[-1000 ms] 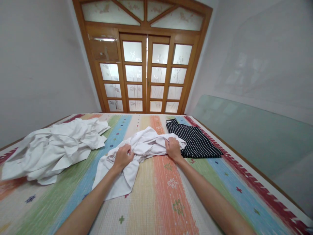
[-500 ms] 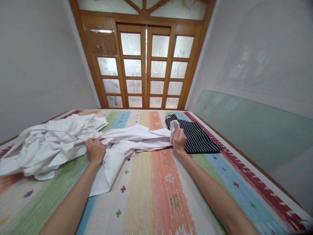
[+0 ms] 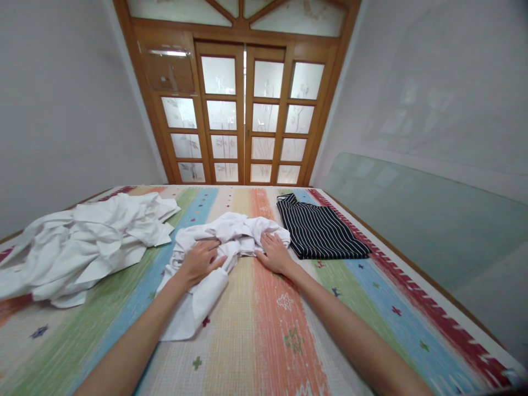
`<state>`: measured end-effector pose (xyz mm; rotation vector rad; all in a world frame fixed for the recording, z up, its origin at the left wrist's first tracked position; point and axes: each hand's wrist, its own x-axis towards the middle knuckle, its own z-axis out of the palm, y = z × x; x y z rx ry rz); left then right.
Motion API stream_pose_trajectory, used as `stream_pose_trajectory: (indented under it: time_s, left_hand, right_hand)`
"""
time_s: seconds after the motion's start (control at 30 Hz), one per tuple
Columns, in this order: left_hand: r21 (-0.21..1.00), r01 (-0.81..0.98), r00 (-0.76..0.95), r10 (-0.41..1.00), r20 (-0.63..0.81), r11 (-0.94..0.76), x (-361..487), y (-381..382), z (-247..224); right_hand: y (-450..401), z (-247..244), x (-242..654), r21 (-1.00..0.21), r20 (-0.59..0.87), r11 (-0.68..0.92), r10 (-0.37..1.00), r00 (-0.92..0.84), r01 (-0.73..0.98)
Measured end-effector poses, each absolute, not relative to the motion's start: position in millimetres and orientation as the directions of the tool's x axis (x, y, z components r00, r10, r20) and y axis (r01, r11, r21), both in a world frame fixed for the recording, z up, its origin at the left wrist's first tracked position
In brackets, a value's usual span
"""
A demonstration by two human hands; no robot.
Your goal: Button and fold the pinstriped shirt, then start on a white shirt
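Observation:
A white garment (image 3: pixel 206 294) lies bunched on the striped cloth in the middle, one flap of it spread toward me. My left hand (image 3: pixel 203 261) rests on its left part, fingers extended and thumb apart. On its right end lies my right hand (image 3: pixel 273 253), palm down with the fingers stretched out over the fabric. To the right of that hand is a folded black garment with white stripes (image 3: pixel 325 228). The exact kind of the white garment cannot be made out in its folds.
A crumpled heap of white cloth (image 3: pixel 99 242) lies at the left. The multicoloured striped cloth (image 3: pixel 239 341) covers the surface beneath everything. A pale green panel (image 3: pixel 429 220) runs along the right wall. Wooden doors with glass panes (image 3: pixel 243 115) stand at the far end.
Both hands have moved inward and loosened from a grip to lying flat. The white garment, stretched out sideways before, is now bunched together and apart from the heap at the left.

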<state>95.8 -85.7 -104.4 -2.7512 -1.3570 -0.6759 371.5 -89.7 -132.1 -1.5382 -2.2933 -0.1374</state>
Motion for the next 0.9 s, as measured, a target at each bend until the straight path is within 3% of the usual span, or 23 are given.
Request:
stream_pose_trajectory:
  time_s: [0.17, 0.37, 0.67, 0.9]
  left_hand:
    - [0.233, 0.742, 0.551, 0.769, 0.323, -0.629, 129, -102, -113]
    - [0.232, 0.772, 0.511, 0.796, 0.324, -0.591, 138, -106, -119]
    - [0.17, 0.79, 0.507, 0.783, 0.359, -0.59, 139, -107, -117]
    - [0.294, 0.807, 0.293, 0.779, 0.554, -0.513, 122, -106, -103]
  right_hand:
    - [-91, -132, 370, -0.152, 0.41, 0.55, 0.791, -0.454, 0.821]
    - [-91, -132, 370, -0.181, 0.455, 0.561, 0.776, -0.437, 0.808]
    - [-98, -123, 370, -0.082, 0.479, 0.39, 0.823, -0.306, 0.917]
    - [-98, -121, 371, -0.084, 0.514, 0.289, 0.832, -0.207, 0.954]
